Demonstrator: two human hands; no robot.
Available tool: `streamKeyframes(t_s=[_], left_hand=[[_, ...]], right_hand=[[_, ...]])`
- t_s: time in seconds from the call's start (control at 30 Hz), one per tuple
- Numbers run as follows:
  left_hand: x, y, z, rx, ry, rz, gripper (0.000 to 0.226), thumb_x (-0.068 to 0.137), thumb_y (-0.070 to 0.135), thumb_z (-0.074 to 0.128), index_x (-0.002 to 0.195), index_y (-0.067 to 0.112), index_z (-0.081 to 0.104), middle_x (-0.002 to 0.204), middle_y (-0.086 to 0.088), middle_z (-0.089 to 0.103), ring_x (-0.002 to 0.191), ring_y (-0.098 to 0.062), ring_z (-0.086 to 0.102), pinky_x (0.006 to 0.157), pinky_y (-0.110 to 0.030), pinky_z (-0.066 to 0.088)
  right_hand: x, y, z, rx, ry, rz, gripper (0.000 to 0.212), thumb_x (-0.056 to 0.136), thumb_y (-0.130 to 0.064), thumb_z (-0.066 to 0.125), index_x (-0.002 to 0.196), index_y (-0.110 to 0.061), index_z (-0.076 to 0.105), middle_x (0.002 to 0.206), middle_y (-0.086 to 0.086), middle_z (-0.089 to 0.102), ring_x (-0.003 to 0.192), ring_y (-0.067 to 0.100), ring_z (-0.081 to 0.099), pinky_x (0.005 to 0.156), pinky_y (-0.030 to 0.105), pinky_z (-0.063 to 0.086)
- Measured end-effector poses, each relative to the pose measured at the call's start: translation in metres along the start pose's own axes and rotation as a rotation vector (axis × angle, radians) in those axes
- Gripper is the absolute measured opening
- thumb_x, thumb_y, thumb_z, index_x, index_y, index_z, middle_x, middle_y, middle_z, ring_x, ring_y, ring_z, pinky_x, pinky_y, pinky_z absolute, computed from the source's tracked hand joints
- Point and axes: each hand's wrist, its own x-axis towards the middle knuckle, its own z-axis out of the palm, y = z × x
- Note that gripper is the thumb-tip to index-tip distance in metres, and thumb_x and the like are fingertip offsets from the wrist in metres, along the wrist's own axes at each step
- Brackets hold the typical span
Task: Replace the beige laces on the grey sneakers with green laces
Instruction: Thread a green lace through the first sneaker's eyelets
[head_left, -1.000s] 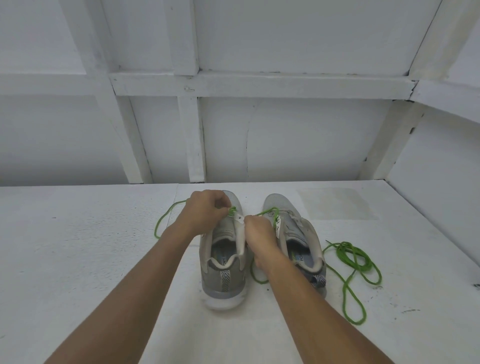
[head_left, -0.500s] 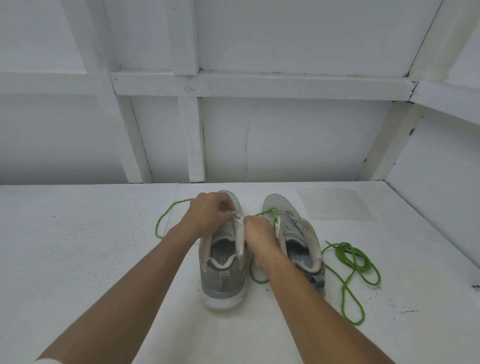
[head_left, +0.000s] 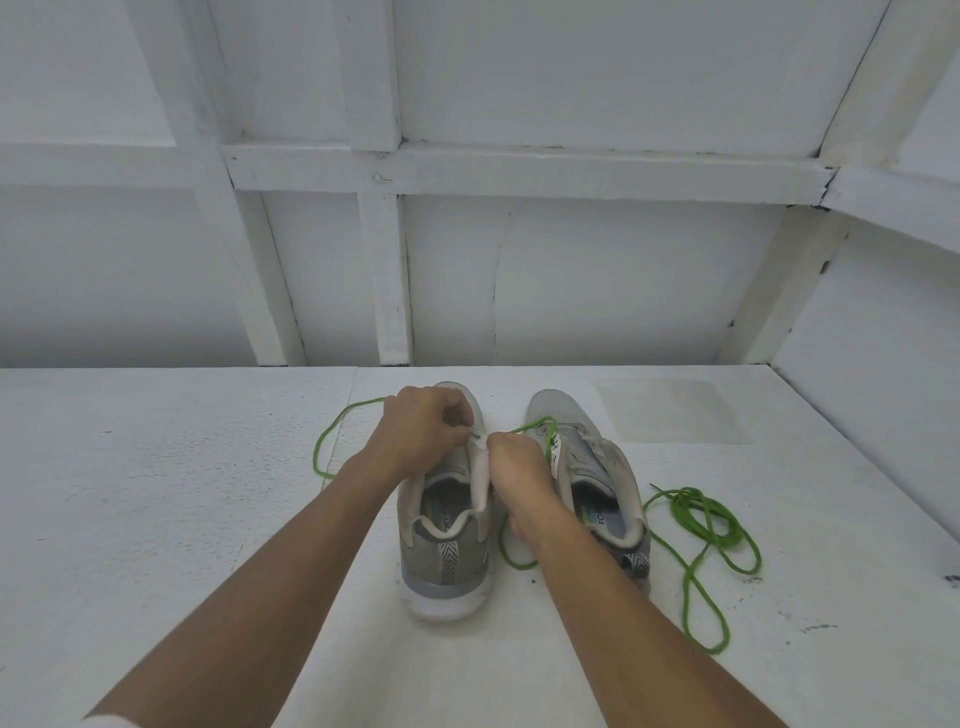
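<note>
Two grey sneakers stand side by side on the white surface, heels toward me. My left hand (head_left: 421, 436) covers the eyelet area of the left sneaker (head_left: 447, 561), fingers pinched at its right eyelet edge. My right hand (head_left: 519, 473) pinches there too, and a strand of the green lace (head_left: 324, 447) runs from it over the right sneaker (head_left: 597, 467). That lace loops out to the left of the shoe and another strand curves down between the shoes. A second green lace (head_left: 701, 525) lies loose in a tangle right of the right sneaker. No beige lace is visible.
The white table (head_left: 156, 519) ends at a white panelled wall (head_left: 571, 286) behind the shoes and a side wall at the right. A faint rectangular patch (head_left: 670, 410) marks the surface behind the right sneaker.
My hands stay at the left sneaker's eyelets with only small finger movement. The bit of green lace seen at my left fingertips a second ago is now hidden.
</note>
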Motion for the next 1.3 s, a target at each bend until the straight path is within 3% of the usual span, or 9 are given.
streamKeyframes(t_s=[0.27,0.43,0.53,0.6,0.67,0.73,0.97,1.1,1.3], left_hand=[[-0.001,0.005,0.002,0.046,-0.024,-0.016,0.013,0.077,0.017,0.064,0.081,0.027,0.071,0.077,0.015,0.065,0.089,-0.017,0.064,0.09,-0.042,0.048],[-0.003,0.004,0.002,0.055,-0.042,-0.036,0.013,0.077,0.018,0.062,0.08,0.029,0.068,0.077,0.013,0.063,0.091,-0.021,0.063,0.09,-0.042,0.048],[-0.007,0.004,0.007,0.031,-0.047,-0.05,0.01,0.077,0.021,0.064,0.078,0.031,0.065,0.082,0.009,0.068,0.092,-0.021,0.062,0.09,-0.044,0.047],[-0.007,0.004,0.009,0.035,-0.039,-0.059,0.008,0.078,0.022,0.064,0.08,0.029,0.066,0.086,0.008,0.07,0.093,-0.021,0.062,0.091,-0.044,0.046],[-0.006,0.004,0.01,0.051,-0.034,-0.065,0.007,0.079,0.022,0.064,0.083,0.027,0.067,0.087,0.007,0.07,0.092,-0.02,0.062,0.091,-0.044,0.046],[-0.005,0.004,0.01,0.06,-0.029,-0.069,0.007,0.078,0.022,0.063,0.082,0.028,0.066,0.085,0.009,0.069,0.091,-0.02,0.061,0.092,-0.043,0.044],[-0.005,0.009,0.01,0.134,0.03,-0.063,0.009,0.084,0.022,0.059,0.083,0.031,0.061,0.086,0.009,0.069,0.091,-0.018,0.058,0.081,-0.036,0.029],[-0.002,0.011,0.008,0.139,0.032,-0.045,0.008,0.086,0.022,0.058,0.086,0.027,0.063,0.088,0.009,0.068,0.092,-0.019,0.058,0.08,-0.036,0.028],[-0.007,0.007,0.007,0.116,0.056,-0.063,0.008,0.09,0.028,0.059,0.097,0.026,0.063,0.1,0.008,0.069,0.101,-0.019,0.06,0.09,-0.038,0.033]], right_hand=[[0.005,-0.006,-0.002,-0.063,-0.053,0.018,0.025,0.094,-0.016,0.038,0.07,-0.014,0.046,0.068,0.001,0.044,0.062,0.015,0.039,0.054,0.028,0.03],[0.009,-0.019,-0.005,-0.203,-0.139,-0.065,0.032,0.095,-0.013,0.032,0.106,-0.017,0.062,0.084,-0.001,0.053,0.077,0.017,0.052,0.059,0.027,0.046],[0.012,-0.02,-0.006,-0.282,-0.169,-0.056,0.027,0.094,-0.012,0.034,0.092,-0.014,0.061,0.08,0.0,0.056,0.075,0.018,0.056,0.046,0.021,0.042],[0.013,-0.021,-0.006,-0.288,-0.187,-0.025,0.025,0.095,-0.009,0.036,0.078,-0.013,0.055,0.079,0.004,0.058,0.069,0.017,0.058,0.049,0.022,0.047],[0.016,-0.021,-0.005,-0.246,-0.194,0.012,0.023,0.094,-0.007,0.038,0.078,-0.009,0.055,0.091,0.015,0.065,0.081,0.027,0.066,0.07,0.036,0.058],[0.016,-0.021,-0.005,-0.166,-0.163,0.061,0.021,0.092,-0.01,0.041,0.079,-0.006,0.057,0.097,0.023,0.068,0.089,0.034,0.069,0.08,0.044,0.058],[0.02,-0.018,-0.005,-0.011,-0.17,0.094,0.026,0.092,-0.018,0.041,0.091,-0.001,0.06,0.096,0.024,0.069,0.086,0.037,0.07,0.078,0.048,0.059],[0.019,-0.021,-0.011,0.007,-0.187,0.106,0.027,0.093,-0.003,0.034,0.096,0.001,0.061,0.1,0.027,0.067,0.09,0.04,0.069,0.081,0.051,0.057],[0.027,-0.027,-0.012,-0.214,-0.149,-0.071,0.022,0.09,-0.003,0.048,0.078,-0.012,0.063,0.096,0.017,0.069,0.084,0.036,0.071,0.071,0.045,0.061]])
